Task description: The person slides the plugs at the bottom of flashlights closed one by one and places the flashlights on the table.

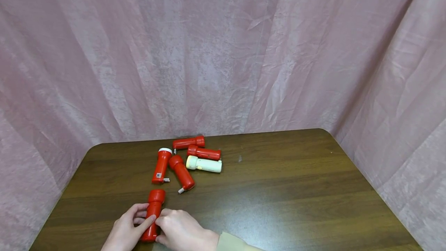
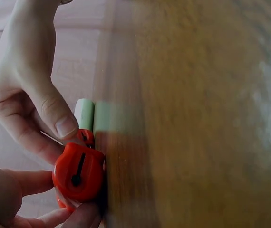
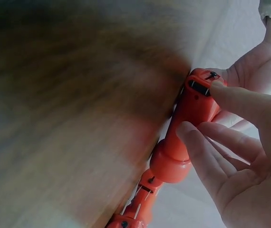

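A red flashlight (image 1: pixel 153 217) lies at the near left of the table, its wider head pointing away from the person. My left hand (image 1: pixel 125 226) grips it from the left, thumb over the top of the barrel. From the other side my right hand (image 1: pixel 182 227) holds it near the tail, thumb toward the end and fingers along the barrel. In the right wrist view the flashlight (image 3: pixel 188 114) shows a dark slot (image 3: pixel 198 87) on its side near the tail. The left wrist view shows the tail of the flashlight (image 2: pixel 85 183) with a black keyhole-shaped opening.
Beyond the hands lie several more flashlights: a red one with a white rim (image 1: pixel 162 165), a red one with its plug out (image 1: pixel 182 174), a pale green one (image 1: pixel 206 165) and two red ones at the back. A pink curtain (image 1: pixel 209 57) hangs behind the wooden table (image 1: pixel 296 189).
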Demonstrator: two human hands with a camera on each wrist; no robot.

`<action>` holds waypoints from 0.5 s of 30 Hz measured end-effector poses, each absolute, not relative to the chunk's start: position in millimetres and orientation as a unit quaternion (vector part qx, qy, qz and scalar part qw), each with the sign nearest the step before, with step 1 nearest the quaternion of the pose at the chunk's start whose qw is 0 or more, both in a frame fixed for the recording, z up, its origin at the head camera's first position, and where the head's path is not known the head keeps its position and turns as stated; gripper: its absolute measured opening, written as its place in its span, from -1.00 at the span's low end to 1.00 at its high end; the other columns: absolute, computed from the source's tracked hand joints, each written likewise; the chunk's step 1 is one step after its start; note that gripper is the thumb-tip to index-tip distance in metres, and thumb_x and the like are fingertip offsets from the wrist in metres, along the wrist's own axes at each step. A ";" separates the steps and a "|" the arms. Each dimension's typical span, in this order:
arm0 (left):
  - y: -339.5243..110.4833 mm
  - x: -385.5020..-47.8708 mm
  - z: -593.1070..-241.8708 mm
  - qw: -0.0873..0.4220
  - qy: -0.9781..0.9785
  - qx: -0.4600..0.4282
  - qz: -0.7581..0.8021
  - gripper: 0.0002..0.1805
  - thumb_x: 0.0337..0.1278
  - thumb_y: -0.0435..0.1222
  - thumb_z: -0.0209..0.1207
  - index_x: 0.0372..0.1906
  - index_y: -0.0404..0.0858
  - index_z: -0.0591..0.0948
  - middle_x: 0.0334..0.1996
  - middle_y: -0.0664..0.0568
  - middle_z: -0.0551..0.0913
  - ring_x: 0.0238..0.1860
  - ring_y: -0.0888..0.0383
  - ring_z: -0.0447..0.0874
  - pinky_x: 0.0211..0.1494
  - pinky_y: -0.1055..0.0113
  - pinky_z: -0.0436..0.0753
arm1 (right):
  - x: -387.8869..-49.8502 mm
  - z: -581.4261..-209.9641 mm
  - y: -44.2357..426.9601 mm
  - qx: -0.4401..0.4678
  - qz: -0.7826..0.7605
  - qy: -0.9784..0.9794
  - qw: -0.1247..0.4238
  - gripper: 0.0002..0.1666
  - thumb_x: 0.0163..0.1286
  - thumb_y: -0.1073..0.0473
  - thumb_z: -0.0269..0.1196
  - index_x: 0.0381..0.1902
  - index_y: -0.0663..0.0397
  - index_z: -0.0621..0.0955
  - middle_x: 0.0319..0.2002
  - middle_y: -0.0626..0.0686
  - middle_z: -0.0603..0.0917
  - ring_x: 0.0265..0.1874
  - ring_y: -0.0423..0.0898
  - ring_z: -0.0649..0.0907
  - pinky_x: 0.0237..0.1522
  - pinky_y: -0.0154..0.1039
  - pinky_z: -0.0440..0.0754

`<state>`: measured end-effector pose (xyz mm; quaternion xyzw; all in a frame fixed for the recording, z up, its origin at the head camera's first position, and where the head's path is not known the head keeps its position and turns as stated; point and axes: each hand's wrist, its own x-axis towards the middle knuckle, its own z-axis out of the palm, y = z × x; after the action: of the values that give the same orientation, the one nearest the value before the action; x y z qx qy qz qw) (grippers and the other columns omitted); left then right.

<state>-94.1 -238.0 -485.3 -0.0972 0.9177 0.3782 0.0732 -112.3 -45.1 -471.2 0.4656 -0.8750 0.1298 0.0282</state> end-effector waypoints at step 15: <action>-240.0 -94.6 -484.5 0.080 0.918 -0.100 0.374 -0.36 0.30 -0.04 0.39 0.30 -0.37 0.58 -0.01 -0.08 0.80 -0.15 0.18 0.81 -0.15 0.45 0.65 | -113.7 -473.9 -43.1 0.473 0.145 -0.869 -0.003 -0.79 0.38 -0.07 0.46 -0.11 -0.19 0.74 -0.25 -0.26 0.64 -0.45 -0.49 0.46 -0.38 -0.67 0.35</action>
<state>-94.6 -240.0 -484.5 -0.1005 0.9185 0.3741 0.0801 -113.7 -43.1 -473.9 0.4729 -0.8691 0.1452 -0.0031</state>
